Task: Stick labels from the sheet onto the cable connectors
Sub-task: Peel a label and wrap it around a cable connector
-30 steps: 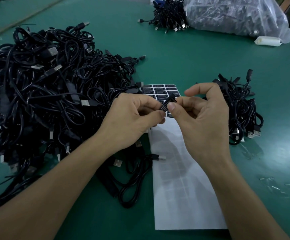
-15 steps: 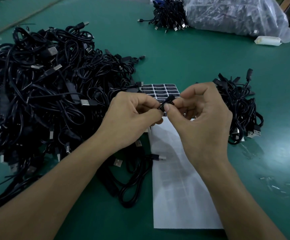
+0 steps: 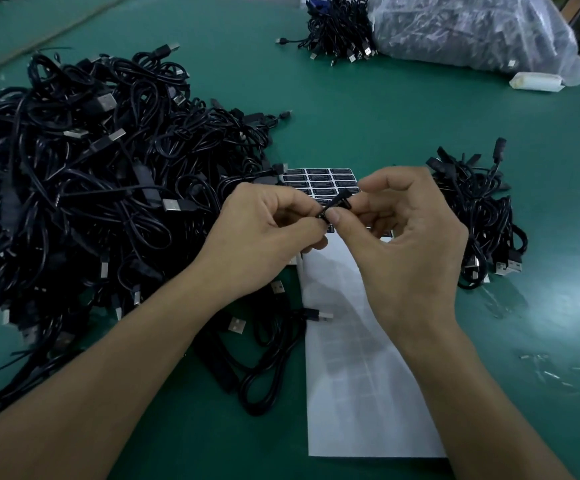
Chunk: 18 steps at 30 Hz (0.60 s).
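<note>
A small black cable connector [image 3: 337, 204] is held between both hands above the label sheet. My left hand [image 3: 261, 240] pinches its lower end with thumb and forefinger. My right hand [image 3: 410, 247] pinches its upper end, fingers curled. The white label sheet [image 3: 358, 375] lies flat on the green table, its far end still carrying rows of black labels [image 3: 319, 178]. The held cable's loop [image 3: 264, 375] trails below my left wrist beside the sheet.
A large heap of black USB cables [image 3: 91, 188] fills the left. A smaller cable pile [image 3: 482, 216] lies right of my hands. At the back sit a cable bundle [image 3: 340, 29], a clear plastic bag [image 3: 472, 32] and a white roll [image 3: 538, 81].
My right forefinger has curled down onto the connector, and both hands have shifted very slightly. The connector stays pinched between them.
</note>
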### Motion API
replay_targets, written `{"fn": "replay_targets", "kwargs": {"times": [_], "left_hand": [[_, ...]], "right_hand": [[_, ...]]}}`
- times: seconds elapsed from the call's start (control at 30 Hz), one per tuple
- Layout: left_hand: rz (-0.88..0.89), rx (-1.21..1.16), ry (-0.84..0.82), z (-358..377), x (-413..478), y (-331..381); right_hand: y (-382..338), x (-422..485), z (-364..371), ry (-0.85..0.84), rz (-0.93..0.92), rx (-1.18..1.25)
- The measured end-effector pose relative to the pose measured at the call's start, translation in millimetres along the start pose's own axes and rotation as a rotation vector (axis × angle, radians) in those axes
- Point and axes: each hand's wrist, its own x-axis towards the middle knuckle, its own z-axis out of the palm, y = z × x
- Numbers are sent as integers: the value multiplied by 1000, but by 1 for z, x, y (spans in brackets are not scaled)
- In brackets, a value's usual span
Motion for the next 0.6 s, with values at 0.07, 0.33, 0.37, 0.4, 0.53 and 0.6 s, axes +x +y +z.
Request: {"fn": "replay_targets", "kwargs": {"times": [0.07, 0.33, 0.37, 0.4, 0.53, 0.6], "left_hand": [[-3, -3, -9, 0, 0, 0], [9, -1, -14, -1, 1, 1], [10, 6, -15, -1, 1, 1], [10, 8, -17, -1, 1, 0], [5, -3, -14, 0, 1, -1], [6, -3, -20, 0, 1, -1]], "right_hand": [[1, 1, -1, -13, 15, 35], [4, 9, -7, 6, 104, 246], [4, 9, -7, -5, 117, 254], [4, 9, -7, -20, 129, 257], [5, 9, -7, -77, 161, 248], [5, 9, -7, -92, 169, 234]]}}
